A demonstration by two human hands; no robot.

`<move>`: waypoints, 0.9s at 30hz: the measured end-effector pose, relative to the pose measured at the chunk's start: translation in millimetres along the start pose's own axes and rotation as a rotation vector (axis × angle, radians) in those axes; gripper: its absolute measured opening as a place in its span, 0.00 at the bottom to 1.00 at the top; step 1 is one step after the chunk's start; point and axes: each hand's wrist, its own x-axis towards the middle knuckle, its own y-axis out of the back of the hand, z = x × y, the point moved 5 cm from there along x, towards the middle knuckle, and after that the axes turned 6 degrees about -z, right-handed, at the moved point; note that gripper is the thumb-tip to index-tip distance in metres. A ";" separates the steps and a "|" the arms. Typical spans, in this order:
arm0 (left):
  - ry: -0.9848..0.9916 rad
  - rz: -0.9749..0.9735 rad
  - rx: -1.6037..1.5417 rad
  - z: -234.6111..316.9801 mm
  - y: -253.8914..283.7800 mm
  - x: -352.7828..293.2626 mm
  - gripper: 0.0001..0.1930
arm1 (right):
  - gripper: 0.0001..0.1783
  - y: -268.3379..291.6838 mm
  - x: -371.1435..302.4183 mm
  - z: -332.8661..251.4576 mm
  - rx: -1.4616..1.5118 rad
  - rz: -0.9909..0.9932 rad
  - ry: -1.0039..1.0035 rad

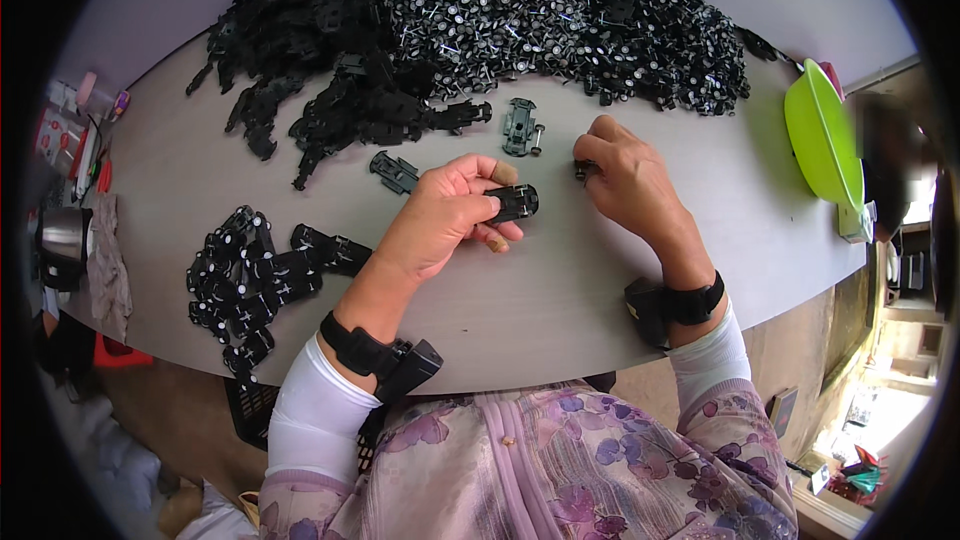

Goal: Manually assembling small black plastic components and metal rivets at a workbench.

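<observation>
My left hand (440, 215) is closed on a black toy car chassis (518, 202), its thumb lying across the top; tape wraps some fingertips. To the right, my right hand (632, 180) pinches a small dark piece (583, 171), probably a wheel axle, mostly hidden by the fingers. A gap separates the two hands. Just beyond them lies a loose grey-black chassis (519, 127), with a wheel axle (538, 139) at its right edge. Another dark chassis (393, 172) rests left of my left hand.
Across the table's back run heaps of black chassis parts (330, 25), silvery wheel axles (485, 15) and darker wheel axles (665, 40). Chassis with wheels fitted (240, 275) are clustered at left. A lime-green basin (822, 135) stands tilted at the right edge; a cloth (107, 265) hangs at left.
</observation>
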 end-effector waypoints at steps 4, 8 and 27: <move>0.010 0.032 0.029 2.2 0.0 -1.8 0.11 | 0.11 2.3 1.6 -9.3 0.177 0.017 0.032; 0.032 0.083 0.087 -1.9 0.6 -0.3 0.11 | 0.11 11.3 -4.8 -58.4 0.510 0.091 0.240; -0.119 -0.058 -0.204 -9.5 -9.2 0.5 0.14 | 0.11 0.1 -7.8 -70.2 0.380 0.164 0.316</move>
